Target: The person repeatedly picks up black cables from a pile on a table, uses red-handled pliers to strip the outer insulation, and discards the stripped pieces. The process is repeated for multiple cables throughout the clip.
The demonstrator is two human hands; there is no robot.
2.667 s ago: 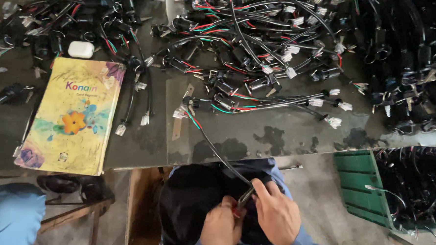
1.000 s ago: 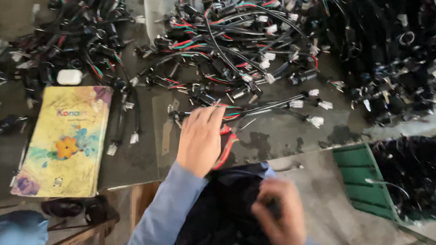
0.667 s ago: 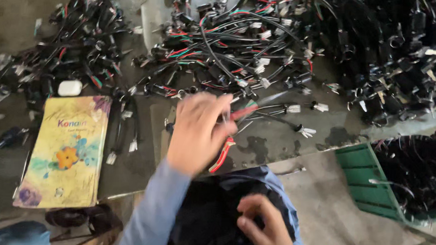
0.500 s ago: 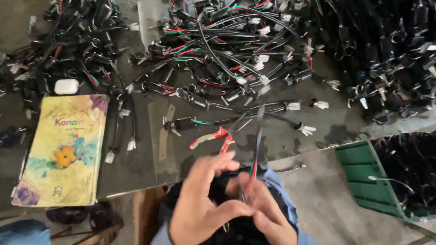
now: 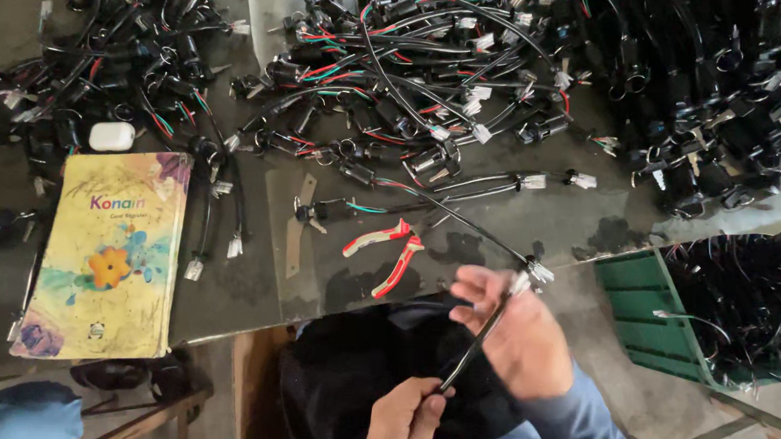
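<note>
Head view: both hands now off the counter (image 5: 531,226), left hand (image 5: 404,418) and right hand (image 5: 512,339) clamped on black cable (image 5: 477,342), red pliers (image 5: 387,253) set down.

Bare bench (image 5: 256,279) around red pliers (image 5: 387,250); cable heap (image 5: 432,81) blocks beyond.

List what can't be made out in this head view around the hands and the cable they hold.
- Head view: left hand cut off by the bottom edge.
- Black cable: its lower end is hidden inside that fist.
- Right hand: palm faces away, so its fingertip grip is unclear.
</note>
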